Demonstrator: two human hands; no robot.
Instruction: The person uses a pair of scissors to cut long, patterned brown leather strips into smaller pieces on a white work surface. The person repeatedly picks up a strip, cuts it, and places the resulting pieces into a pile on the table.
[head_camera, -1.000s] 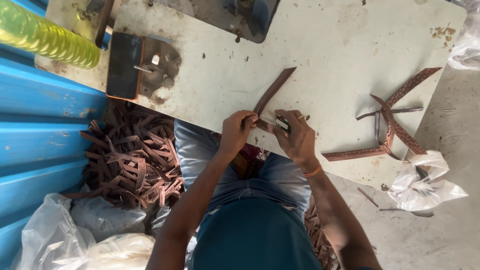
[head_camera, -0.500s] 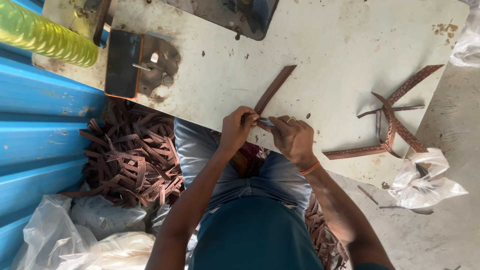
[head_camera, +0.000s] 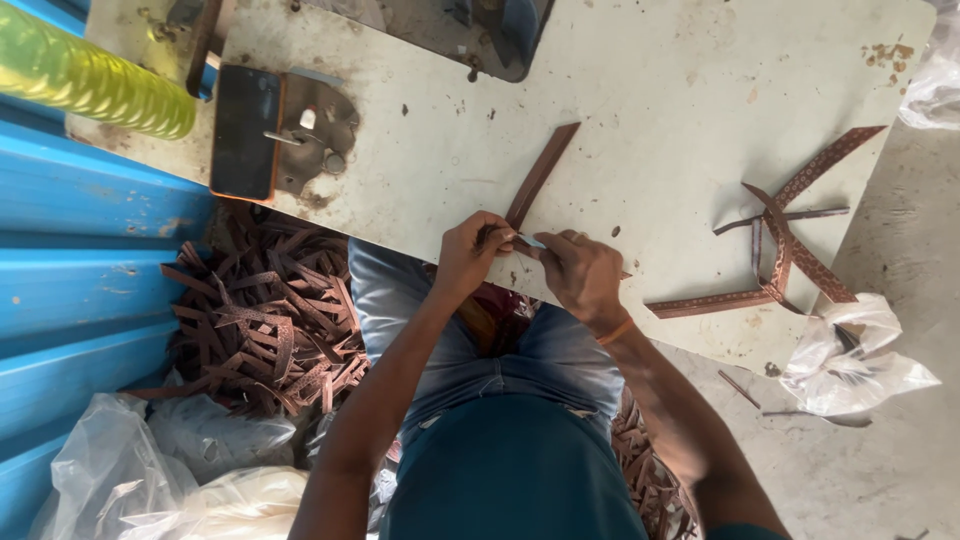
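At the near edge of the bench (head_camera: 650, 90), the lower end of a brown strip (head_camera: 541, 173) is pinched in the closed fingers of the left hand (head_camera: 470, 255), while a small tool, too hidden to identify, is gripped against it by the right hand (head_camera: 580, 275). The strip's end appears to be being trimmed or worked; a steady pinch and a careful stroke would be called for next.

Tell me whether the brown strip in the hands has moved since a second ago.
No. The brown strip lies at the same slant, equally far from the phone.
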